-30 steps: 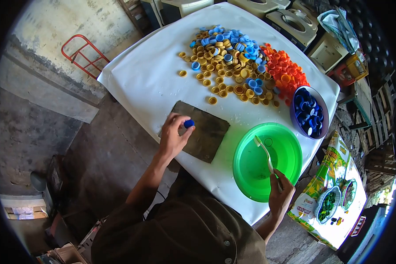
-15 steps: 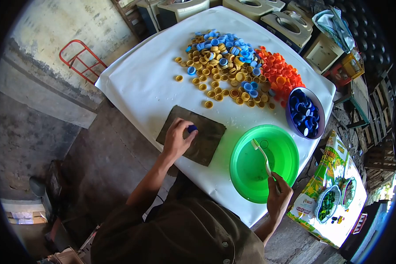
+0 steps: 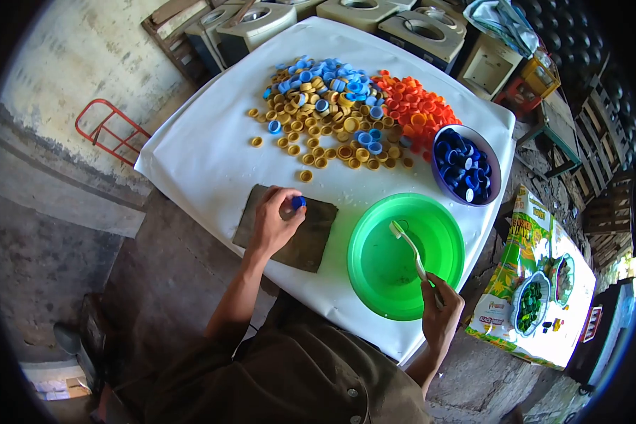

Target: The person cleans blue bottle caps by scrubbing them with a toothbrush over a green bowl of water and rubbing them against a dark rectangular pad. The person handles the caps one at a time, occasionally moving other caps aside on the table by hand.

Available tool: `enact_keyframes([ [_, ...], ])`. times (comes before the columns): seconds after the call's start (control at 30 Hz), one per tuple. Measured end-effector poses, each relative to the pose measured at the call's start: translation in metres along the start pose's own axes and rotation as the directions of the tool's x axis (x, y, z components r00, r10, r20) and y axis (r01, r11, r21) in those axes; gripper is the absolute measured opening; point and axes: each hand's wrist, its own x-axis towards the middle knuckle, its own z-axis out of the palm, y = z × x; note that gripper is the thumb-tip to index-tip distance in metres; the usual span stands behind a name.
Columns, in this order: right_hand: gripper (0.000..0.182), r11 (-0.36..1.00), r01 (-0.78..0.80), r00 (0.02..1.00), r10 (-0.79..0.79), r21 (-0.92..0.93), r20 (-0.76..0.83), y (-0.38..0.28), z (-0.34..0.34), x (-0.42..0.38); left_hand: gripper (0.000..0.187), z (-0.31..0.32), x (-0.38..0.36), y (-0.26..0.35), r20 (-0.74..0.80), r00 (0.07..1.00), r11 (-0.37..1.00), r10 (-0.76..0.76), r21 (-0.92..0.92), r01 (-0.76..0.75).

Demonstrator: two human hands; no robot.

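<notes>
My left hand (image 3: 274, 225) pinches a dark blue bottle cap (image 3: 299, 203) over a brown cloth (image 3: 311, 244) lying on the white-covered table. In my right hand (image 3: 442, 311) is a pale toothbrush (image 3: 410, 251), gripped by its handle, its bristled head over the inside of a green basin (image 3: 357, 272). The basin seems to hold some water. Behind it stands a purple bowl (image 3: 497, 185) full of dark blue caps (image 3: 463, 164).
Yellow caps (image 3: 325, 131), light blue caps (image 3: 332, 74) and orange caps (image 3: 417, 106) lie heaped at the table's far side. A lower surface at right bears a bowl of green caps (image 3: 530, 307). A red hand truck (image 3: 113, 131) leans by the wall.
The whole scene has shifted left in view as the camera turned. My left hand still pinches the blue cap over the cloth, and my right hand still grips the toothbrush over the basin.
</notes>
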Motion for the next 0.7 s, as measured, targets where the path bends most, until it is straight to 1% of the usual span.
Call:
enact_keyframes([
  [0.03, 0.022, 1.0, 0.006, 1.0, -0.006, 0.004, -0.003, 0.0, -0.001, -0.001, 0.027, 0.005, 0.005, 0.006, -0.023, 0.999, 0.997, 0.034, -0.072, -0.035],
  [0.13, 0.022, 1.0, 0.018, 1.0, -0.018, 0.006, -0.008, -0.001, -0.003, -0.001, 0.03, 0.029, 0.037, 0.036, 0.0, 0.987, 0.962, 0.16, -0.223, -0.156],
  [0.2, 0.022, 1.0, 0.025, 1.0, -0.025, -0.003, -0.005, -0.001, -0.005, -0.001, 0.03, 0.05, 0.062, 0.075, 0.105, 0.954, 0.924, 0.282, -0.295, -0.241],
  [0.27, 0.021, 1.0, 0.028, 0.999, -0.028, -0.004, -0.016, 0.0, -0.006, -0.002, 0.031, 0.08, 0.083, 0.107, 0.213, 0.884, 0.891, 0.416, -0.291, -0.349],
  [0.33, 0.021, 0.999, 0.035, 0.999, -0.036, -0.03, -0.024, 0.0, -0.01, -0.005, 0.031, 0.128, 0.102, 0.122, 0.272, 0.846, 0.87, 0.458, -0.332, -0.364],
  [0.4, 0.02, 0.998, 0.046, 0.996, -0.048, -0.031, -0.07, 0.001, -0.015, -0.009, 0.032, 0.168, 0.117, 0.133, 0.382, 0.812, 0.895, 0.441, -0.261, -0.363],
  [0.47, 0.019, 0.997, 0.06, 0.99, -0.065, -0.041, -0.125, 0.007, -0.017, -0.014, 0.032, 0.208, 0.126, 0.137, 0.343, 0.793, 0.863, 0.504, -0.239, -0.445],
  [0.5, 0.02, 0.999, 0.02, 0.99, -0.025, -0.041, -0.136, 0.011, -0.018, -0.017, 0.033, 0.231, 0.132, 0.132, 0.299, 0.769, 0.819, 0.566, -0.311, -0.482],
  [0.53, 0.02, 0.999, -0.013, 0.989, 0.005, -0.05, -0.145, 0.013, -0.02, -0.02, 0.037, 0.243, 0.134, 0.136, 0.33, 0.771, 0.836, 0.545, -0.282, -0.47],
  [0.57, 0.02, 0.997, -0.047, 0.987, 0.038, -0.058, -0.155, 0.015, -0.022, -0.022, 0.038, 0.252, 0.132, 0.136, 0.301, 0.777, 0.831, 0.553, -0.27, -0.487],
  [0.6, 0.021, 0.994, -0.083, 0.984, 0.071, -0.066, -0.165, 0.017, -0.023, -0.025, 0.039, 0.254, 0.129, 0.139, 0.274, 0.781, 0.825, 0.561, -0.258, -0.503],
  [0.63, 0.021, 0.993, -0.104, 0.981, 0.092, -0.063, -0.171, 0.018, -0.025, -0.027, 0.039, 0.253, 0.128, 0.139, 0.313, 0.784, 0.837, 0.536, -0.319, -0.445],
  [0.7, 0.021, 0.992, -0.112, 0.975, 0.099, -0.054, -0.198, 0.024, -0.025, -0.029, 0.036, 0.243, 0.131, 0.139, 0.262, 0.802, 0.826, 0.537, -0.358, -0.436],
])
